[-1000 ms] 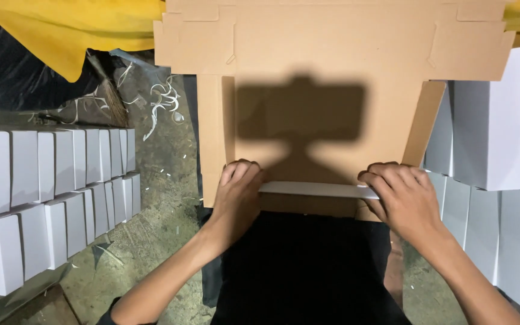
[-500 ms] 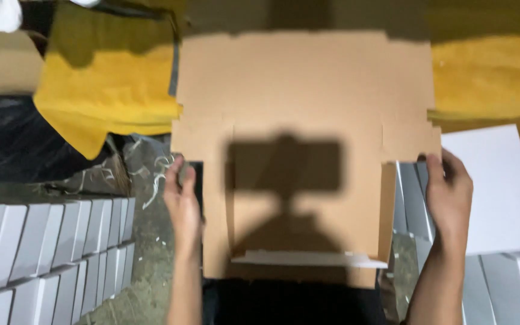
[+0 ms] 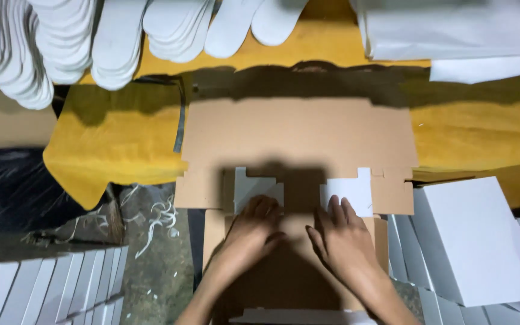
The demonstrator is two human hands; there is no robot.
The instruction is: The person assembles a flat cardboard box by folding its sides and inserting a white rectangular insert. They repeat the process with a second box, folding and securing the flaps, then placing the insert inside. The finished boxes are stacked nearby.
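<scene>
A flat brown cardboard box blank [image 3: 299,135] lies unfolded in front of me, its far part resting on a yellow sheet [image 3: 115,138]. Two white-faced side flaps [image 3: 350,189] are folded inward over the middle panel. My left hand [image 3: 251,232] presses flat with fingers spread on the left flap [image 3: 254,186]. My right hand [image 3: 341,238] presses flat beside the right flap, fingertips touching its lower edge. Neither hand grips anything. A white folded edge [image 3: 296,316] of the blank shows near my body.
Stacks of white shoe-sole shaped cutouts [image 3: 61,42] lie at the far left. White sheets [image 3: 452,30] sit far right. Folded white boxes stand in rows at lower left [image 3: 37,289] and at right [image 3: 482,241]. Black plastic [image 3: 13,192] covers the left side.
My view has tilted up toward the far side. Both hands left the blank's outer side edges and came in onto the middle; the two side flaps are now folded inward, white faces up.
</scene>
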